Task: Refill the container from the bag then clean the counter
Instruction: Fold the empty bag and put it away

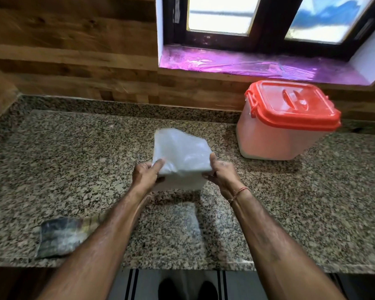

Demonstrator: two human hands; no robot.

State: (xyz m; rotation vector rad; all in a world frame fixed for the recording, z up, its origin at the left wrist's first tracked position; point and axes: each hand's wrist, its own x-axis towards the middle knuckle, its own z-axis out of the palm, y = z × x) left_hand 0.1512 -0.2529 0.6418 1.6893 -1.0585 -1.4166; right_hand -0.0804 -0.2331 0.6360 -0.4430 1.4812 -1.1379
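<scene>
A clear plastic bag (181, 154) of white contents stands on the granite counter (74, 161) in the middle. My left hand (145, 175) grips its near left side and my right hand (223, 174) grips its near right side. The bag's loose top is folded over toward the back. A translucent container (275, 137) with a red lid (294, 105) sits at the back right, about a hand's width from the bag. Its lid is on and its left latch is down.
A dark folded cloth (60, 236) lies near the counter's front edge at the left. A wood-panelled wall runs behind the counter, with a window sill (247, 63) above the container. The counter's front edge is just below my forearms.
</scene>
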